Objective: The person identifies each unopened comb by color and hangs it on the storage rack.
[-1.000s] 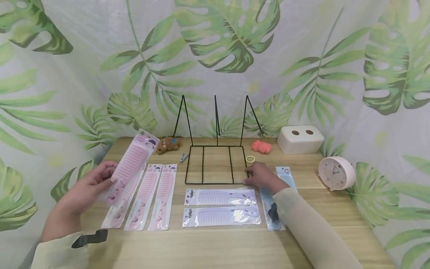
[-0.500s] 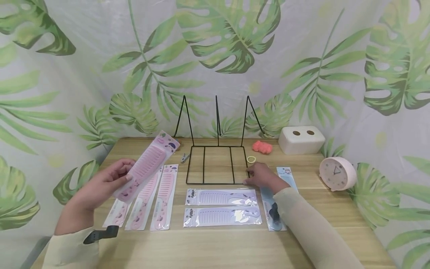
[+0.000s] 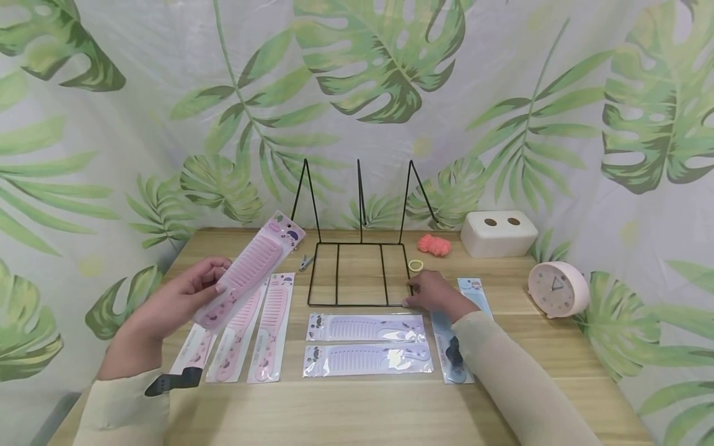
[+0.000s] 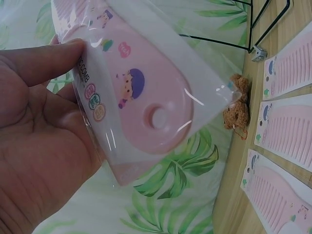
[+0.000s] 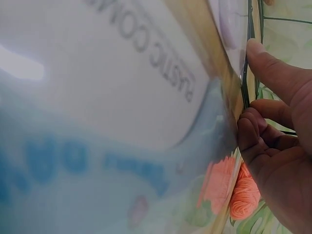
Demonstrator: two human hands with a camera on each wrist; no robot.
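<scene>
The pink comb (image 3: 249, 272), sealed in its packet, is up off the bench (image 3: 390, 402), tilted with its top toward the wire rack (image 3: 359, 272). The left hand (image 3: 178, 300) pinches its handle end, thumb on the front, likely to keep the teeth end free. The right hand (image 3: 437, 291) rests at the rack's front right corner, fingers curled against the wire, seemingly steadying it. Three more pink combs (image 3: 240, 328) lie flat below, two purple combs (image 3: 368, 342) beside them.

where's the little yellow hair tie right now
In the head view the yellow hair tie lies flat on the table, just right of the black wire rack, below the orange scrunchie and just beyond the right hand.
</scene>
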